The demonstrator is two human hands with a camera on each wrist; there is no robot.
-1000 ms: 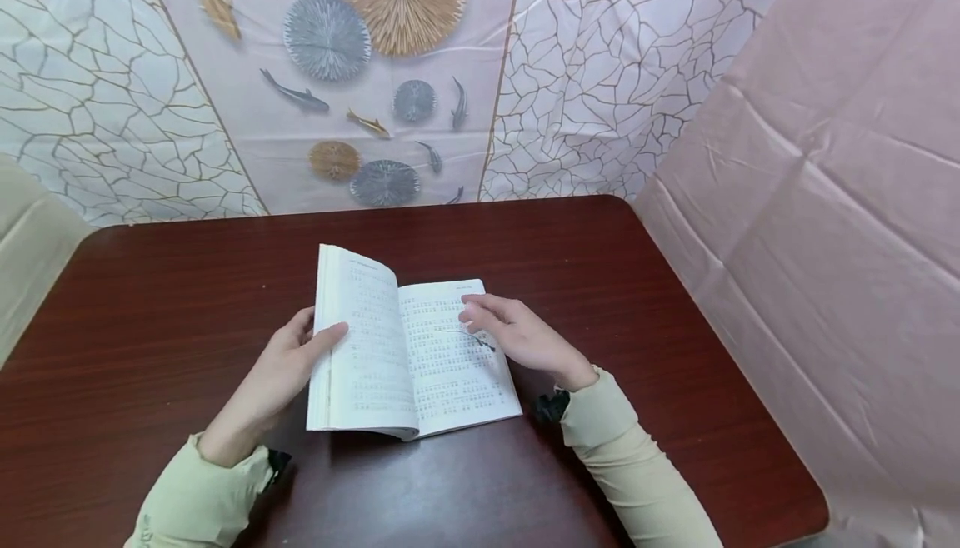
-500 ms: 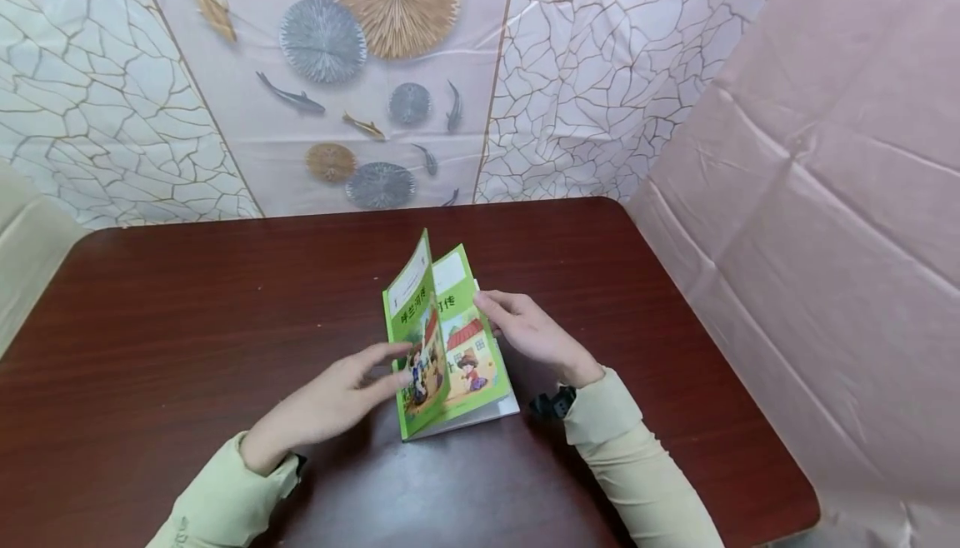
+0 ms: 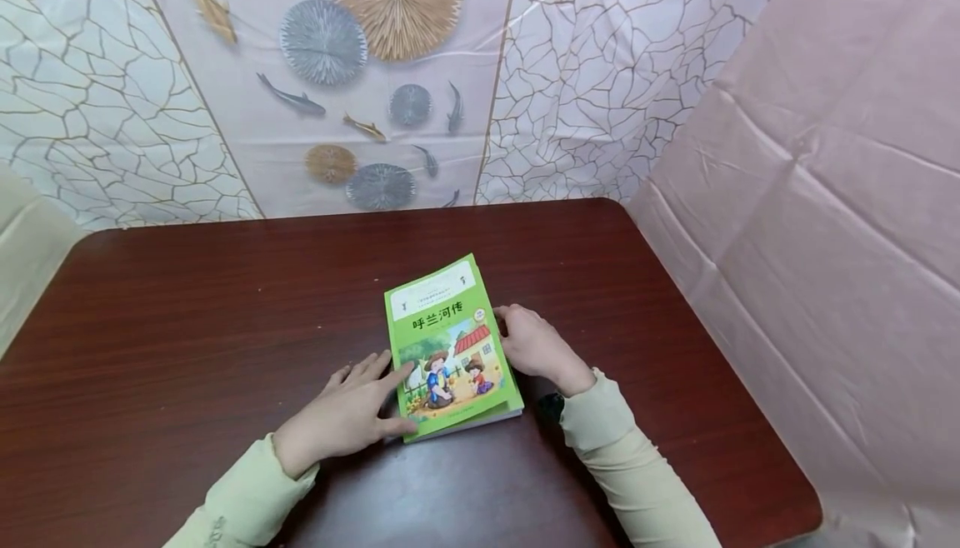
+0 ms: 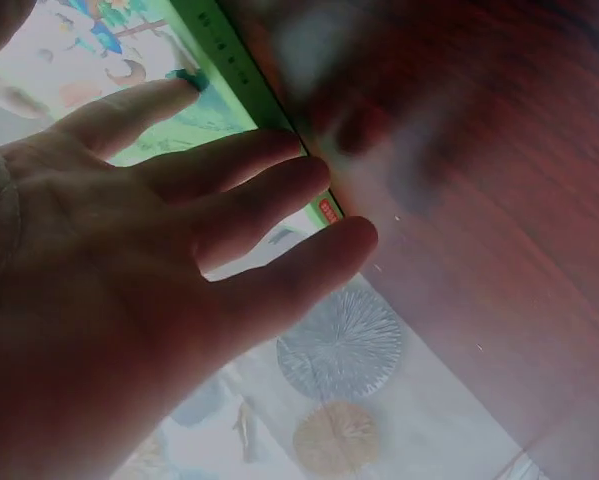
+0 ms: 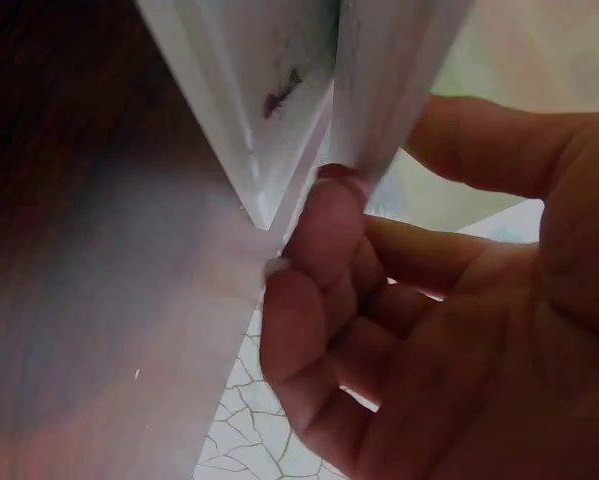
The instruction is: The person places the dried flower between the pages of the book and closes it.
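A paperback book [image 3: 442,348] with a green illustrated cover lies on the table, front cover up and spine to the left. My left hand [image 3: 341,411] rests along the spine side with its fingers spread and straight; two fingertips overlap the cover. The left wrist view has those fingers [image 4: 269,270] across the green spine [image 4: 224,60]. At the right edge of the book, my right hand [image 3: 536,348] has its fingers curled in. Up close, its fingers [image 5: 324,225] and thumb hold the upper block of pages [image 5: 379,80], with a gap above the lower pages [image 5: 264,60].
The dark red-brown table [image 3: 187,323] has rounded corners. Behind it hangs a patterned cloth [image 3: 360,156] with fish and round motifs. A pinkish cloth [image 3: 825,198] drops along the right side.
The book was open at printed pages; its left part has swung over to the right, and the green cover now lies on top. My left hand moved right with it, to the spine.
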